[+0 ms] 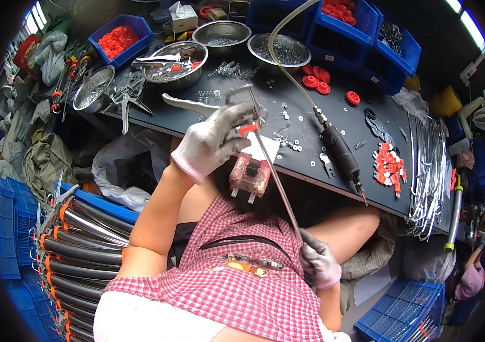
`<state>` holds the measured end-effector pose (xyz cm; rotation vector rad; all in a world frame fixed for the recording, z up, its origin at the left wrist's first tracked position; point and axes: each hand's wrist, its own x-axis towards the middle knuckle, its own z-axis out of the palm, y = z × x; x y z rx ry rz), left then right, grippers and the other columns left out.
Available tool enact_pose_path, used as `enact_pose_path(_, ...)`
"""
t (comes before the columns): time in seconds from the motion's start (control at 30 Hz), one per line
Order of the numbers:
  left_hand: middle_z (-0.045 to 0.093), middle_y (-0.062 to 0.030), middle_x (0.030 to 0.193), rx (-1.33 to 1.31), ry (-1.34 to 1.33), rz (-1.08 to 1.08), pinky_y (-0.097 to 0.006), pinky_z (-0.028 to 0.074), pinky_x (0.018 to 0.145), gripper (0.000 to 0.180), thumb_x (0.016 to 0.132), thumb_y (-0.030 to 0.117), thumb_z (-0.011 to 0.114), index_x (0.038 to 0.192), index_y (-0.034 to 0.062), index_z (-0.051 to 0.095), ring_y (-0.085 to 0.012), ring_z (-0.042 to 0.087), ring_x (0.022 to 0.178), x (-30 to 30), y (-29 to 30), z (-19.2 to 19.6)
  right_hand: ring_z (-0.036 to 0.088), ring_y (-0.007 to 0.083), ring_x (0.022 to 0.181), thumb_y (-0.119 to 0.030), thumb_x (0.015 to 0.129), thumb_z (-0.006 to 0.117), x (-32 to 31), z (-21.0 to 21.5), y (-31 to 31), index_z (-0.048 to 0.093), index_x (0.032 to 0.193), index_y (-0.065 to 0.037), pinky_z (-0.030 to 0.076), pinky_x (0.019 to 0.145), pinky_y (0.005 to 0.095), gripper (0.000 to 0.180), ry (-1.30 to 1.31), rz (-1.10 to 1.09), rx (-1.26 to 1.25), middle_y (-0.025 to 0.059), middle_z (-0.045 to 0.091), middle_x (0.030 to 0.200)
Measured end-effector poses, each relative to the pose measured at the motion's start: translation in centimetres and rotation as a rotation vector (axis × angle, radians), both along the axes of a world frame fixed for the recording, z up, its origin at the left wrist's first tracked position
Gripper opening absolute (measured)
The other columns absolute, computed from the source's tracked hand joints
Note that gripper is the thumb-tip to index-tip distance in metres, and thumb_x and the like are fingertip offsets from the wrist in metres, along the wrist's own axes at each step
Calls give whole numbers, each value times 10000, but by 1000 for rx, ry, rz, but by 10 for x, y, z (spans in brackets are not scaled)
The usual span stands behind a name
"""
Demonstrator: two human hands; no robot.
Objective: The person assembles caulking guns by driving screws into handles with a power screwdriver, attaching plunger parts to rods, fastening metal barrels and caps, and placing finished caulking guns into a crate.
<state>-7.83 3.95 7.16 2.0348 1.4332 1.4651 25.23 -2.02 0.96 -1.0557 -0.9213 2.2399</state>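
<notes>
A long thin metal rod (pixel 280 187) slants across my lap from the table edge. My left hand (pixel 211 137), in a pale glove with a pink cuff, is closed around its upper end, by a grey metal head and a small red piece (pixel 248 129). The exact grip there is partly hidden by the fingers. Lower right, my gloved right hand (pixel 318 259) is wrapped around the rod's other end. Below the left hand is a metal fixture with red, wrapped sides (pixel 250 176). A curved pale handle (pixel 188 103) lies just beyond that hand.
Steel bowls (pixel 222 34) of small parts and blue bins (pixel 120 39) line the table's back. A black power screwdriver (pixel 339 151) hangs on a hose. Red clips (pixel 389 167) and metal strips (pixel 428 171) lie right. Black tubes (pixel 82 251) are stacked left. Another person (pixel 473 279) is far right.
</notes>
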Motion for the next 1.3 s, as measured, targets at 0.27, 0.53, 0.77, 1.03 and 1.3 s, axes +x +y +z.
enact_pose_path(0.27,605,-161,1068,-71,-28,1,-291,514,835,591,679,22,751,1209,7,490,-187,625,964,-1,3,13,401,39,544,30,848,488,-29,-15,-18,518,1238,35,341,514,168,392,-522,-206,859,-52,469,687)
enact_pose_path(0.53,516,-153,1226,-166,-361,59,-331,469,901,718,638,-111,689,1293,-42,404,-224,544,1077,6,-13,-41,560,214,894,-251,926,495,-4,-21,-4,397,1351,-57,447,805,332,477,-277,132,752,117,590,973)
enact_pose_path(0.77,553,-213,1179,25,-318,-60,-318,507,862,505,752,-48,692,1211,-83,486,-265,580,1001,30,-21,-33,589,90,727,-303,937,490,132,20,13,390,1328,-96,468,604,193,454,-318,-729,840,86,599,1000)
enact_pose_path(1.03,618,-210,1056,41,-256,29,-290,542,776,528,710,6,758,1169,-99,519,-241,623,892,7,-14,-51,514,128,531,-231,914,510,303,2,-15,611,934,-132,434,474,266,143,750,-1897,529,-18,562,649)
enact_pose_path(1.3,590,-225,1102,-41,-346,108,-279,526,810,560,705,-99,706,1215,-100,474,-235,605,937,31,-25,-49,531,167,660,-201,917,447,5,-45,27,516,1148,-88,468,588,299,267,-289,-533,1023,73,568,817)
